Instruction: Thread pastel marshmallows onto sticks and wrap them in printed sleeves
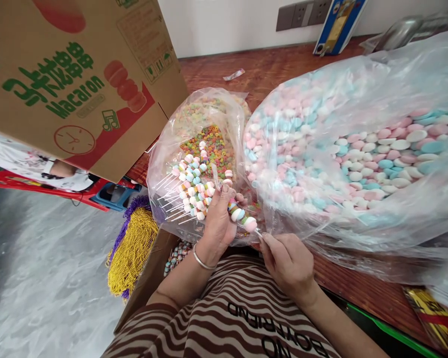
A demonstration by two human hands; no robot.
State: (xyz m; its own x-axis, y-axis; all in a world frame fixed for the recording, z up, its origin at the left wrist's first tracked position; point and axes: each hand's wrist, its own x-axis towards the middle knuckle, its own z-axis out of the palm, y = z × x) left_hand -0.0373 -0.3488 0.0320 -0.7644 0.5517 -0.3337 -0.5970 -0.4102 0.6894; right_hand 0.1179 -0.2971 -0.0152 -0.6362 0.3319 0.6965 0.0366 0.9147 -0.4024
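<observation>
My right hand (289,261) has its fingertips pinched shut on the bare end of a skewer (242,215), which carries pastel sweets up its length and slants up and left from the pinch. My left hand (218,219) is closed around the upper part of that skewer, fingers curled over the sweets, a bangle (201,260) on the wrist. Just left of that hand a bunch of loaded skewers (192,186) lies on the small bag (205,144), their thin sticks fanning toward the table's near edge. That bag is open and holds coloured rings. Touching it on the right, the big bag (358,149) of pink, blue and white sweets fills the table (269,69) out to the right side. A carton (78,84) marked Macaron stands at the table's left edge. Below that edge, gold beads (132,253) hang by an open box (149,278). My striped shirt (239,313) fills the bottom of the view.
</observation>
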